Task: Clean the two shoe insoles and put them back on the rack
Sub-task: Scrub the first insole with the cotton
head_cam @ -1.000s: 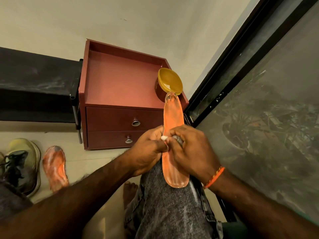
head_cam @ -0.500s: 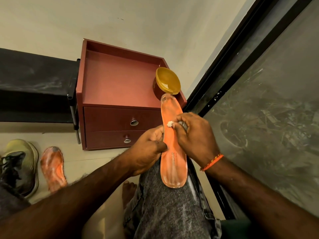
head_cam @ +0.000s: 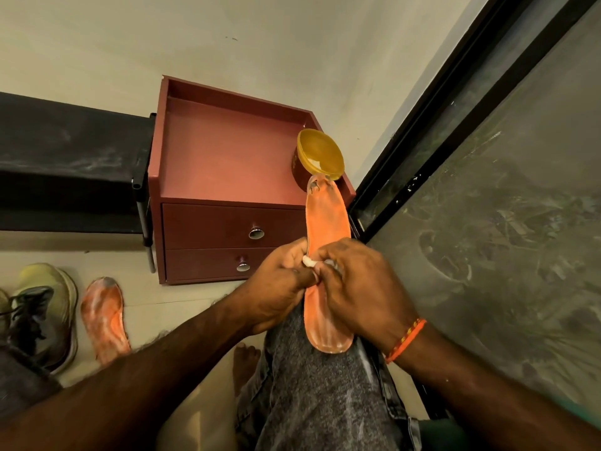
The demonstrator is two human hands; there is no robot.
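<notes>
On the person's right knee, over grey acid-wash jeans (head_cam: pixel 318 395), lies an orange insole (head_cam: pixel 328 222), heel end toward the body and toe end sticking out past the front corner of the red cabinet (head_cam: pixel 224 154). The toe tip looks grubby and a bit worn. The left hand (head_cam: pixel 279 288) grips the insole's left edge around the middle, fingers curled onto it. The right hand (head_cam: pixel 361 288) is clenched around a small white wad (head_cam: pixel 308 262), can't tell if it's cloth or cotton, and presses it onto the insole right where the two hands meet. An orange thread bracelet (head_cam: pixel 406 340) sits on the right wrist.

The second insole (head_cam: pixel 104 317) is down on the floor (head_cam: pixel 182 297) at the left, also orange, streaked with whitish marks and dark at the toe. Just beside it on the left is an olive-yellow sneaker (head_cam: pixel 45 307) with dark laces. A bare foot (head_cam: pixel 245 362) shows on the floor between the legs.

The cabinet has two drawers with round metal knobs (head_cam: pixel 256 233) and a tray-like top with a raised rim. On its right front corner stands a brown tub (head_cam: pixel 300 172) with a yellow lid (head_cam: pixel 320 154) tipped up on it. Left of the cabinet, touching it, is a black rack (head_cam: pixel 65 157) with a dusty fabric top. A dark-framed window (head_cam: pixel 487 206) runs down the right side.
</notes>
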